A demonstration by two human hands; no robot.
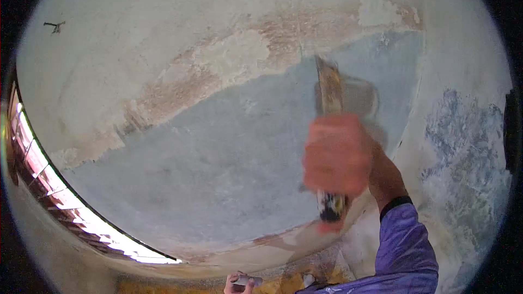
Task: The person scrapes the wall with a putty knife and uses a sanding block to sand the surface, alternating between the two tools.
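Observation:
My right hand is a closed fist, blurred by motion, in front of the blue-grey band of wall. It grips a scraper with a flat, stained blade that points up toward the ragged edge of the band. The dark, paint-smeared handle end sticks out below the fist. Low in the view, my left hand shows only in part, its fingers closed around a small pale grey piece whose kind I cannot tell.
Ahead, the wall has a blue-grey band, with rough brown patches and pale plaster above it. A bright barred window curves along the lower left. Blue blotches mark the right wall. A small dark fitting sits upper left.

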